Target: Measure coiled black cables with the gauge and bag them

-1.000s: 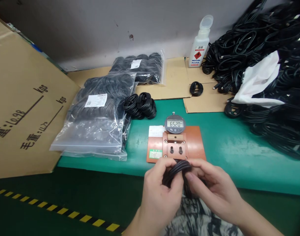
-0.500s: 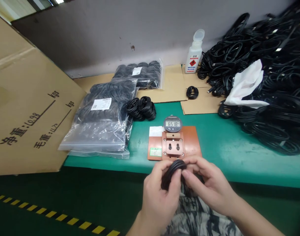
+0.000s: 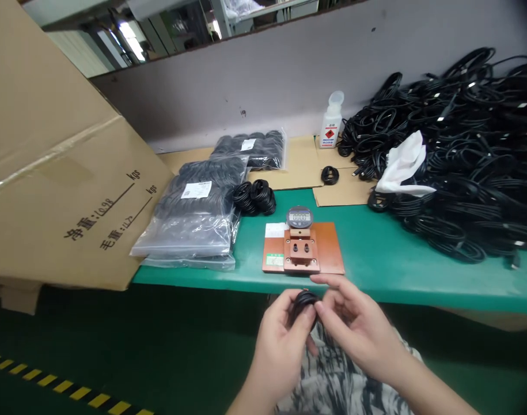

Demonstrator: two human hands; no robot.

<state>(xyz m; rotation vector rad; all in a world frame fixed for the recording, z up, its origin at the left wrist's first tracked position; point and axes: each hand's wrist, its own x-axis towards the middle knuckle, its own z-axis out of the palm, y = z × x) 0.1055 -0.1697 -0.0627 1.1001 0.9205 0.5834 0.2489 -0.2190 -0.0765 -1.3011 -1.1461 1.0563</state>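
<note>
My left hand point(image 3: 284, 337) and my right hand point(image 3: 358, 328) meet just below the table's front edge. Both are closed on a small bundle of black rubber rings point(image 3: 304, 301), pinched between thumbs and fingers. Directly beyond them, on the green table point(image 3: 397, 259), stands a brown gauge fixture point(image 3: 304, 255) with two pegs and a round digital indicator point(image 3: 299, 217) at its back. Its display reads all zeros.
Clear bags of black rings point(image 3: 194, 213) lie left of the fixture, with loose ring bundles point(image 3: 254, 197) beside them. A large cardboard box point(image 3: 60, 190) leans at the left. A heap of black cables point(image 3: 462, 161) with a white cloth point(image 3: 404, 164) fills the right. A white bottle point(image 3: 331, 121) stands by the wall.
The view has pulled back and tilted up, so the table looks farther away. My hands with the rings have come off the fixture's edge toward my lap. The indicator display changed from 6.518 to zeros.
</note>
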